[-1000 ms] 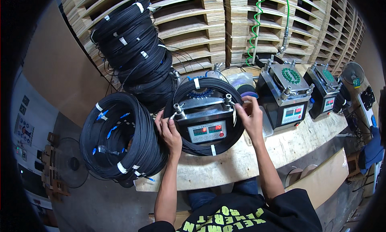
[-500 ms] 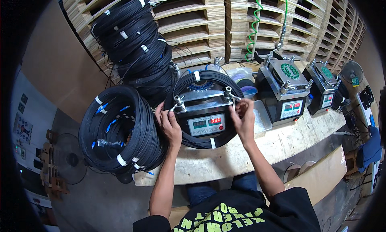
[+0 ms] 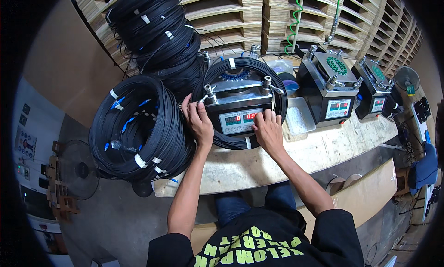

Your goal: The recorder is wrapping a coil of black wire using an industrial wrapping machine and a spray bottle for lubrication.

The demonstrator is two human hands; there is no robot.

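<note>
A dark machine with a steel top plate and a panel with lit red displays [image 3: 243, 121] stands in front of me. It looks like a fibre connector polishing machine. A black cable coil [image 3: 280, 110] rings it, tied with white tape; blue connectors [image 3: 235, 75] sit in a circle on its top. My left hand [image 3: 200, 123] is at the machine's left side, bent fingers closed around the end of a clamp lever [image 3: 202, 99] beside the coil. My right hand [image 3: 270, 131] is curled at the panel's right edge, fingertips touching its button area and partly hiding it. Nothing shows in that hand.
Stacked black cable coils [image 3: 162, 40] rise behind left; a thick coil bundle [image 3: 173, 128] stands at the table's left. Two similar machines [image 3: 327, 89] with green-topped fixtures stand right. A clear tray [image 3: 299, 116] lies between. Wooden pallets [image 3: 226, 17] line the back; green spiral hoses [image 3: 296, 21] hang down.
My right hand has left the right clamp lever and moved down and left onto the panel. The left display now shows a lit red digit. My left hand stays at its lever.
</note>
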